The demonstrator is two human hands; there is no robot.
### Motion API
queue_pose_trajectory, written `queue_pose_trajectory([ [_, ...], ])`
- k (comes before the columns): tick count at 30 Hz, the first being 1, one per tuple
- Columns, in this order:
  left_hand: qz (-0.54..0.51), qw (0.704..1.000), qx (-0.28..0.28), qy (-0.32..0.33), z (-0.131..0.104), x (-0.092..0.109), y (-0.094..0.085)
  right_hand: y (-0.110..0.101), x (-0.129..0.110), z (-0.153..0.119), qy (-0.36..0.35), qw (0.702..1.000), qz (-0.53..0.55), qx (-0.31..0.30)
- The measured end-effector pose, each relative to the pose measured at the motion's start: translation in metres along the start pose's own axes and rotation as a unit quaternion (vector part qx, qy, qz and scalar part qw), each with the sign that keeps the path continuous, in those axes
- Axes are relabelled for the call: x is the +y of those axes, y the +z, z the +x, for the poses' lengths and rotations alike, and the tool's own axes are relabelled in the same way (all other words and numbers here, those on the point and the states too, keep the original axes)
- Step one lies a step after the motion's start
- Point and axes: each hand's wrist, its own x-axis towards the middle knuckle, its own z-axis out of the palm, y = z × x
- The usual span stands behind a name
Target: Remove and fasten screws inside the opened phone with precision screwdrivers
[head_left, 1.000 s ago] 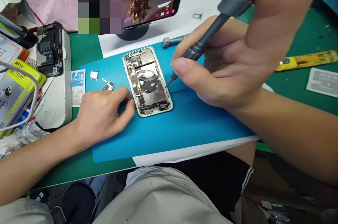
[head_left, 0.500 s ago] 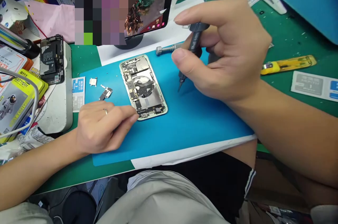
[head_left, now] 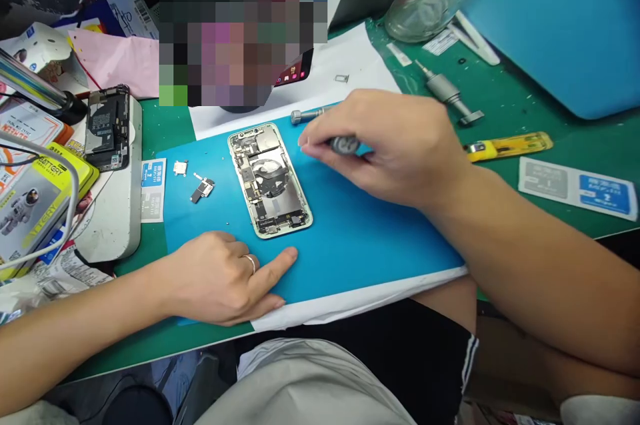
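Note:
An opened phone (head_left: pixel 270 178) lies on the blue mat (head_left: pixel 350 245), its circuit boards and round coil exposed. My left hand (head_left: pixel 235 278) rests on the mat below the phone's bottom edge, index finger stretched out and nothing held. My right hand (head_left: pixel 390 145) is over the mat to the right of the phone, its fingers closed round a tool with a round grey end (head_left: pixel 345 144); the rest of that tool is hidden. Left of the phone lie a small metal plate (head_left: pixel 181 167) and a dark bracket part (head_left: pixel 202 189).
A silver screwdriver (head_left: pixel 307 115) lies behind the phone. Farther right are a grey tool (head_left: pixel 447 91), a yellow knife (head_left: pixel 510 145), a printed card (head_left: pixel 577 188) and a glass jar (head_left: pixel 420 11). A dark phone part (head_left: pixel 107 128) and yellow battery box (head_left: pixel 45 205) are left.
My left hand has moved off the phone's lower edge toward me, its index finger now extended. My right hand has turned over, hiding the screwdriver tip. The view has shifted, showing a grey tool on the right.

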Motion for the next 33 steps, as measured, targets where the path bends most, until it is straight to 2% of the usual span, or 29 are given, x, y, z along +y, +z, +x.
queue_pose_trajectory([
  [4, 0.012, 1.000, 0.000, -0.025, 0.000, 0.002, 0.002, 0.000, 0.008, -0.002, -0.046, 0.993, -0.011, -0.112],
  [8, 0.010, 0.999, 0.004, -0.046, 0.001, 0.005, 0.002, 0.004, 0.017, -0.007, -0.078, 0.986, 0.000, -0.145],
  [13, 0.025, 0.997, 0.001, -0.066, 0.001, 0.008, 0.001, 0.009, 0.019, -0.011, -0.047, 0.982, 0.004, -0.183],
  [16, 0.021, 0.998, 0.000, -0.064, 0.001, 0.007, 0.002, 0.007, 0.015, -0.009, -0.024, 0.983, -0.010, -0.180],
  [22, 0.009, 0.998, -0.009, -0.065, 0.001, 0.007, 0.002, 0.000, 0.016, -0.004, 0.076, 0.990, -0.060, -0.103],
  [33, -0.008, 0.997, -0.029, -0.076, 0.001, 0.007, -0.001, 0.011, 0.031, -0.011, 0.111, 0.978, -0.128, -0.120],
])
